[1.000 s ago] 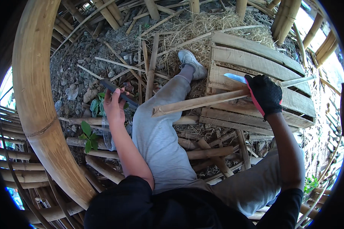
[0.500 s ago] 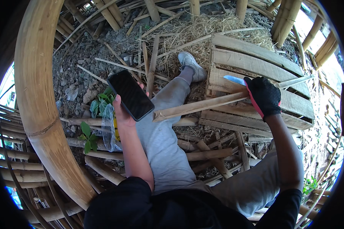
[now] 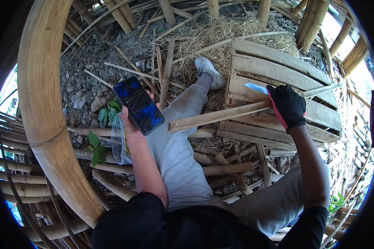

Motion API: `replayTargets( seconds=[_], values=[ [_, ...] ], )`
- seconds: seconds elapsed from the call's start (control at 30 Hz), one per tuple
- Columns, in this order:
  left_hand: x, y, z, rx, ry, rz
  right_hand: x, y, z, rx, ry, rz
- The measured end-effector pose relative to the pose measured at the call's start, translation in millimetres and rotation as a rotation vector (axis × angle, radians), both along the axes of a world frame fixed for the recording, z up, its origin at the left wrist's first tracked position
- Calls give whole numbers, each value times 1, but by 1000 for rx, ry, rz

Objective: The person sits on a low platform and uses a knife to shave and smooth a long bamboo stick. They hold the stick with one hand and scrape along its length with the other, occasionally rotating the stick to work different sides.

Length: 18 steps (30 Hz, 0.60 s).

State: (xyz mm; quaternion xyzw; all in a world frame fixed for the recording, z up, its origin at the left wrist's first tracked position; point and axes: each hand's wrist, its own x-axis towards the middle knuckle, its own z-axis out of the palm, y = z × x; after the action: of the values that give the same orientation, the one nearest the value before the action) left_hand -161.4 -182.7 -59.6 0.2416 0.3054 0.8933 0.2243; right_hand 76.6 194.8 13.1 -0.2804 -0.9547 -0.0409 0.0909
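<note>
Over the preceding second the phone [image 3: 139,105] had been raised by the left hand [image 3: 131,122] from low beside the left knee to a position above the left thigh. Its screen, dark half a second before, was now lit blue and turned face up toward the camera. From this it was judged that work on the bamboo strip [image 3: 218,116] had been paused: attention had been given to the phone, and no cut was in progress.

The left hand was closed around the phone from below, with fingertips showing past its far edge.

The right hand [image 3: 289,107], in a black glove with red trim, had not shifted. It was closed around both the knife [image 3: 257,88] and the far end of the strip. The blade projected from the glove toward the phone. The strip ran from the glove toward the phone, across the wooden pallet [image 3: 278,74], and its free end stopped just beside the phone without touching it.
</note>
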Motion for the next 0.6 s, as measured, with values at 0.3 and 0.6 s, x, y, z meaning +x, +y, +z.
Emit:
replayTargets(
  seconds=[0.3, 0.6],
  values=[
    [-7, -6, -2, 221, 51, -224, 1, -2, 1, 59, -22, 25],
    [-9, -9, -3, 250, 49, -302, 2, 0, -2, 82, -20, 49]
  ],
)
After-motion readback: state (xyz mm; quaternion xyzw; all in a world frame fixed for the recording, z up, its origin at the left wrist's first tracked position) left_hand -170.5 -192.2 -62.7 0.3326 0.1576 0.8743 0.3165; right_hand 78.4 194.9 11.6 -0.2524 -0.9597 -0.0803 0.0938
